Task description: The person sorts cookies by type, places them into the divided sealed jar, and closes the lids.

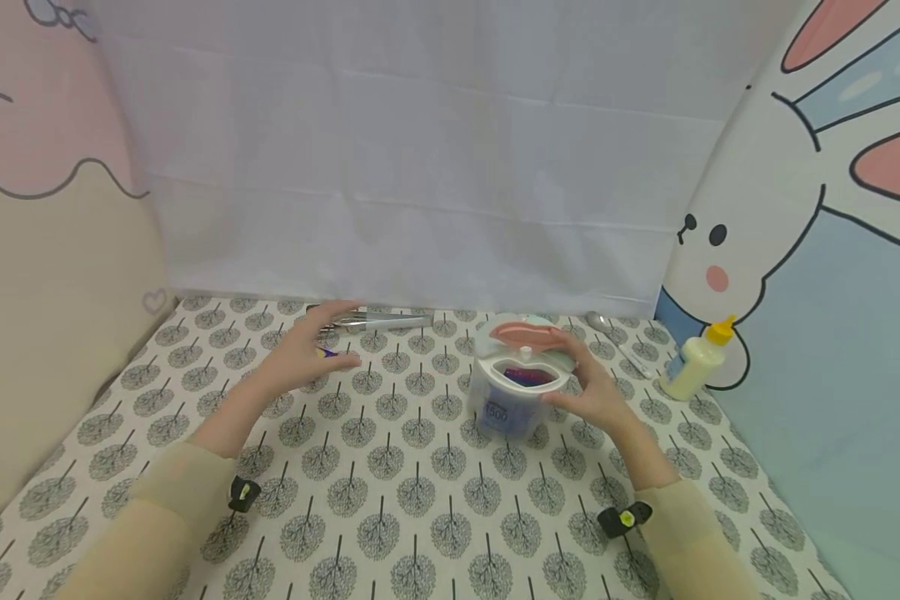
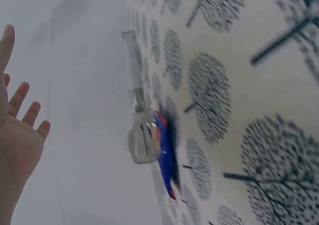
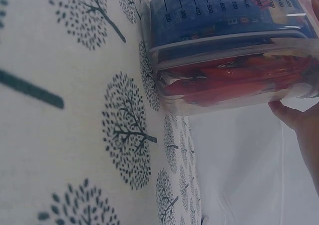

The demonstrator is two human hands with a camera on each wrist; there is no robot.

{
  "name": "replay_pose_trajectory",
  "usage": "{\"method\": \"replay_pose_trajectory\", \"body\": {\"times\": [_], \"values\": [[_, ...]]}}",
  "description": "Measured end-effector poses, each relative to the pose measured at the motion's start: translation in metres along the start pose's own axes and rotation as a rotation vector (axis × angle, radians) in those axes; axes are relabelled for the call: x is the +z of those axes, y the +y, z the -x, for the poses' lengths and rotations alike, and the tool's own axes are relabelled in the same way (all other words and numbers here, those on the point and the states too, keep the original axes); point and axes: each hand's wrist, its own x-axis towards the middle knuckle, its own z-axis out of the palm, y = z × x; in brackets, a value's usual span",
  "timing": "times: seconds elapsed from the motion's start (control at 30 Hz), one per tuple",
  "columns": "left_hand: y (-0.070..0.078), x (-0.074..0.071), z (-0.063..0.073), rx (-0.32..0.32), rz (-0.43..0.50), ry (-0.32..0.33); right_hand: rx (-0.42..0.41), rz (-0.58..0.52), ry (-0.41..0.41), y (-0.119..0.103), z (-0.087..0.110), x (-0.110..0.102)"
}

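My right hand (image 1: 596, 398) grips the side of a clear plastic storage canister (image 1: 504, 415), which stands on the table right of centre. Its white top has an opening, and a pink flap (image 1: 527, 336) shows at the back. Measuring marks run along its wall, and blue and red packets (image 3: 219, 80) are inside. On the left, my left hand (image 1: 294, 354) is raised with fingers spread, holding nothing. Near it a blue packet with red ends (image 2: 167, 152) lies on the cloth, mostly hidden by the hand in the head view. Behind that packet is a slotted spatula (image 2: 141, 135).
A spoon (image 1: 619, 343) lies to the right of the canister. Beyond it stands a glue bottle with an orange cap (image 1: 692, 367). The tree-print tablecloth (image 1: 390, 533) covers the table, with a white curtain (image 1: 420, 167) behind and printed cloth at both sides.
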Motion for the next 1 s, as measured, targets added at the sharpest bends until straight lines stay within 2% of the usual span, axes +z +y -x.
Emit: {"method": "replay_pose_trajectory", "body": {"times": [0.13, 0.27, 0.43, 0.73, 1.0], "values": [[-0.030, -0.003, 0.007, -0.063, 0.017, 0.014, 0.016, -0.001, -0.003, 0.000, 0.000, -0.001], [-0.058, -0.007, 0.012, -0.108, -0.025, 0.028, 0.009, -0.014, -0.002, 0.000, 0.000, 0.000], [-0.081, -0.013, 0.015, -0.200, -0.092, 0.001, -0.015, -0.024, 0.009, 0.000, 0.000, 0.001], [-0.104, -0.012, 0.016, -0.311, -0.166, -0.103, -0.014, -0.023, 0.010, -0.001, 0.000, 0.001], [-0.107, -0.012, 0.017, -0.394, -0.282, -0.195, -0.009, -0.016, 0.003, 0.000, 0.001, 0.001]]}}
